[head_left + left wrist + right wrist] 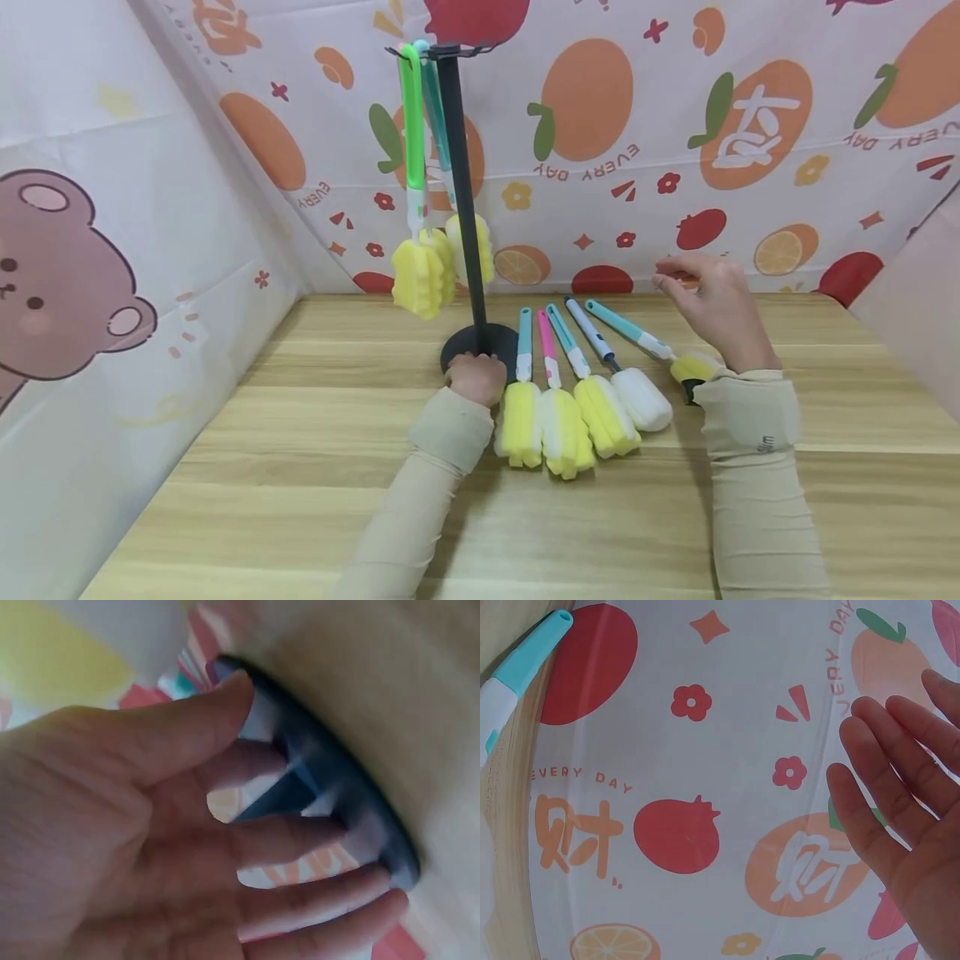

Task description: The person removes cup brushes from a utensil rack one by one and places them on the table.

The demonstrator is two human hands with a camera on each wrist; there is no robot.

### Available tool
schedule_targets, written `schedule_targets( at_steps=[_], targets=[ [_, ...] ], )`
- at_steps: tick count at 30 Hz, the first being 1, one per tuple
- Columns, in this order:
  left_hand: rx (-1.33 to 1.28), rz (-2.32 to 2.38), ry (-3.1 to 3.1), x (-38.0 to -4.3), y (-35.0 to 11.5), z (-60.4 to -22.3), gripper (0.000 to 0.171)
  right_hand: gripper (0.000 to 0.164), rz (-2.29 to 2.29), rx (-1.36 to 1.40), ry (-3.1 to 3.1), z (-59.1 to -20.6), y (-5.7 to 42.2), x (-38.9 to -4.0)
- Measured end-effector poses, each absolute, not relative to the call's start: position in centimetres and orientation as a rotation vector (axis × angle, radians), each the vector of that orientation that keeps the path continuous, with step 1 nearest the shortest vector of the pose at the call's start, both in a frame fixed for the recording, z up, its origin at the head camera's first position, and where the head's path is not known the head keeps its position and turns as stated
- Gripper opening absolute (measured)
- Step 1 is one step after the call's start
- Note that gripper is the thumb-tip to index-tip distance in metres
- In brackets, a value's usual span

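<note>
My left hand [477, 377] is at the front of the round black base [455, 343] of an upright stand. In the left wrist view its fingers are spread and fairly straight, with fingertips [375, 877] on the base. Raised over the table at the right, my right hand [716, 304] holds nothing, its fingers loosely bent. Below it lies a teal-handled sponge brush [628, 329], its yellow head partly behind the right sleeve. From the hook ring atop the black pole [463, 167] hang a green-handled sponge brush [412, 117] and a teal-handled one [435, 108], heads down.
Between the hands several more brushes lie fanned out: a teal-handled one [522, 417], a pink-handled one [550, 350], another teal one [600, 408] and a blue-handled one with a white head [641, 400]. A fruit-print cloth [585, 208] rises behind the wooden table [300, 467].
</note>
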State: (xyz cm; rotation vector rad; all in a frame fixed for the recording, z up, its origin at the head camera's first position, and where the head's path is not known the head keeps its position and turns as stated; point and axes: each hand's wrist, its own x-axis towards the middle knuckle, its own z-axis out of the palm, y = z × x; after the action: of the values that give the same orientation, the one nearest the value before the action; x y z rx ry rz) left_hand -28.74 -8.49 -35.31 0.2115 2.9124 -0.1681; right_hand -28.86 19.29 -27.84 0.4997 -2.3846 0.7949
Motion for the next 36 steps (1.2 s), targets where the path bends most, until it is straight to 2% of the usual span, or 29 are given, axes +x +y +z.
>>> schedule_targets(
  at_steps=[3,8,14,18,26,29,36],
  targets=[
    [0.351,-0.14,2.884,-29.0,-10.2,-35.0,0.039,0.022,0.803,0.501,-2.375,-27.9,19.3,-28.9],
    [0.518,0.021,2.747,-30.0,-12.9,-34.8,0.057,0.021,0.816,0.512,-2.354,-27.9,19.2,-29.0],
    [0.568,0.075,2.717,-30.4,-13.6,-34.8,0.059,0.021,0.824,0.53,-2.348,-27.8,19.2,-29.1],
    [0.581,-0.134,2.903,-29.8,-12.1,-35.2,0.052,0.022,0.824,0.516,-2.35,-27.7,19.4,-29.1],
    [0.422,-0.577,3.046,-29.6,-9.1,-36.0,0.036,0.023,0.836,0.516,-2.367,-27.7,19.1,-29.2],
    [0.49,-0.461,3.078,-29.8,-9.8,-36.0,0.035,0.023,0.833,0.511,-2.366,-27.8,19.1,-29.2],
    [0.55,0.022,2.825,-30.7,-13.6,-35.6,0.052,0.023,0.843,0.511,-2.368,-27.8,19.3,-28.9]
  ],
)
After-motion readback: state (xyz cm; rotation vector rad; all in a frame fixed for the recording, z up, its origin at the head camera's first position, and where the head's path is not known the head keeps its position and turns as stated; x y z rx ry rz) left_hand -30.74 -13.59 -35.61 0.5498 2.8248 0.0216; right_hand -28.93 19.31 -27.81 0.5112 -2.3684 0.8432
